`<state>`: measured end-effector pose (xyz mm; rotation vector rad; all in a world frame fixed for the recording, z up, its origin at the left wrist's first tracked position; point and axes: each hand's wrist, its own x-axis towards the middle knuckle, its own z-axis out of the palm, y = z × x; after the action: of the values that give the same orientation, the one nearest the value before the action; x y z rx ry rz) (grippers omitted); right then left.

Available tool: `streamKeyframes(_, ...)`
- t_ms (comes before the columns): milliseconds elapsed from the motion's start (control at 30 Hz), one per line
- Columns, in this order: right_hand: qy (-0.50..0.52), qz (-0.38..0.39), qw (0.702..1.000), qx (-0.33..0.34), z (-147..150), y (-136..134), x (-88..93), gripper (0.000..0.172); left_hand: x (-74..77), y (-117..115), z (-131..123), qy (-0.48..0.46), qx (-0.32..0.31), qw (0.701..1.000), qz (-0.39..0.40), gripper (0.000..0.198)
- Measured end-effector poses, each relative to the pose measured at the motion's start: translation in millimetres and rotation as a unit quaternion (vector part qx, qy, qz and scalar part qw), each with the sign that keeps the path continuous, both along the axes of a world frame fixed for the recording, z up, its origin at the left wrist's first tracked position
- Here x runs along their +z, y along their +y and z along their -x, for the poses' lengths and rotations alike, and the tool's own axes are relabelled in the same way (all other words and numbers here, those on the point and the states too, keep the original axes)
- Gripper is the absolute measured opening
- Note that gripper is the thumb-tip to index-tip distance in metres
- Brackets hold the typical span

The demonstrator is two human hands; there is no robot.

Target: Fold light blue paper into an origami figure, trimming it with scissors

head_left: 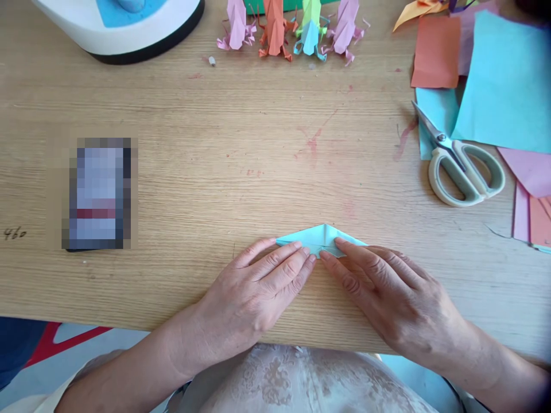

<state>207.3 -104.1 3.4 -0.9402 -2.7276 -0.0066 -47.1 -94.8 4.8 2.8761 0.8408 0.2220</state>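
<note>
A light-blue sheet of origami paper (321, 234), folded into a long, low pointed shape, lies on the table close to its front edge. My left hand (253, 292) is closed on its left half, with fingertips on top and the thumb by the lower edge. On the right half, my right hand (396, 292) grips it between index finger and thumb, the other fingers curled behind. The two thumbs nearly meet at the lower middle. Fingers cover both ends and part of the lower edge.
Scissors (462, 166) lie at the right beside blue, pink and orange paper sheets (505, 86). Several folded paper figures (275, 28) stand along the back. A blurred phone-like object (97, 192) is at the left. A white-and-blue object with a dark base (146, 34) stands at the back left.
</note>
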Motion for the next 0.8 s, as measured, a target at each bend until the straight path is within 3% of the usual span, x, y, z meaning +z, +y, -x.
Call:
streamKeyframes(667,0.027,0.032,0.999,-0.020,0,-2,-5.9,0.042,-7.1,-22,-3,0.008,0.092,0.993,0.067,0.049)
streamKeyframes(800,0.022,0.030,0.999,-0.022,0,-2,-6.6,0.042,-7.2,-25,-5,0.021,0.114,0.992,0.051,0.051)
